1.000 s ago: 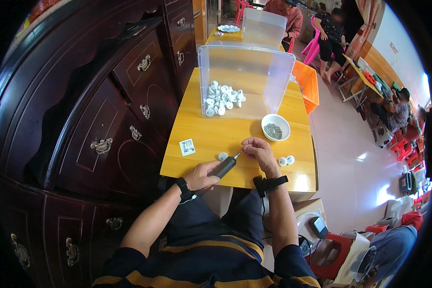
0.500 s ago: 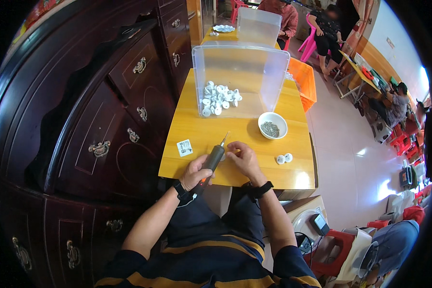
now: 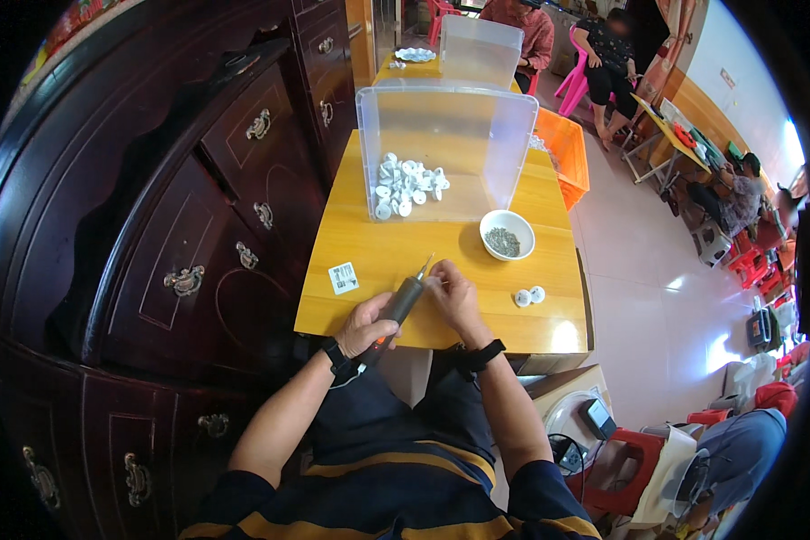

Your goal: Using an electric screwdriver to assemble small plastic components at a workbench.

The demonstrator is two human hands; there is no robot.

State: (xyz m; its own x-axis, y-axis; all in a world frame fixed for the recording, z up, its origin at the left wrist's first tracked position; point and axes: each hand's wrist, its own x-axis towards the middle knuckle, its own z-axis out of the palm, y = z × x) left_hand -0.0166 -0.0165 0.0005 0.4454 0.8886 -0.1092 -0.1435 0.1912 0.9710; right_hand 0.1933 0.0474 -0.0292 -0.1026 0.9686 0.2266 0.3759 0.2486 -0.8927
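A dark cordless electric screwdriver point(image 3: 403, 302) is gripped in my left hand point(image 3: 365, 325), its thin bit pointing up and away from me. Beside the bit, my right hand point(image 3: 456, 297) has its thumb and fingers drawn together; what they hold, if anything, is too small or hidden to name. White round plastic parts point(image 3: 411, 186) lie heaped inside a clear plastic bin point(image 3: 477, 135) tipped on its side. To the right of it stands a white bowl point(image 3: 523, 224) of small metal screws point(image 3: 502, 241). Two more white round parts point(image 3: 530, 296) rest right of my right hand.
A white printed label point(image 3: 343, 278) lies at the left of the yellow wooden table point(image 3: 351, 216). Dark wooden drawers point(image 3: 180, 234) stand close on my left. An orange crate point(image 3: 569, 157) is beyond the table's right edge. Several people sit farther off.
My right hand has shifted up toward the screwdriver's bit, its fingers now closer to the tip. The left hand still grips the screwdriver in nearly the same place.
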